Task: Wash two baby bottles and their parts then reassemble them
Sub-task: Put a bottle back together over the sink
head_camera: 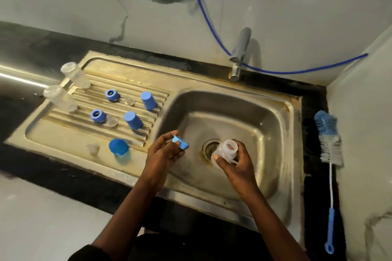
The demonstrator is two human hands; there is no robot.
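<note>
Over the sink basin (282, 125), I see both hands held close above the drain (209, 148). The left hand (164, 153) has its fingers curled and pinches a small light-blue piece (180, 143) at the fingertips, just left of the drain. The right hand (236, 166) grips a clear plastic part (226, 151) with its round opening turned up, thumb across the near side and fingers wrapped behind it. The two held pieces are near each other but apart.

On the ribbed drainboard (53, 133) to the left, I count two clear bottles (69, 71) standing at the far left edge, one nearer than the other. Right of them sit two blue rings (112, 94) and two blue caps (148, 100), set out in two rows, with a small clear teat (111, 121) between the ring and cap in each row. Nearer me lie a round blue lid (118, 147) and one more clear teat just left of it.

A bottle brush (329, 150) lies on the dark counter right of the sink, bristles at the far end. At the far rim stands the tap (240, 53), with a blue hose (212, 27) running behind it.
</note>
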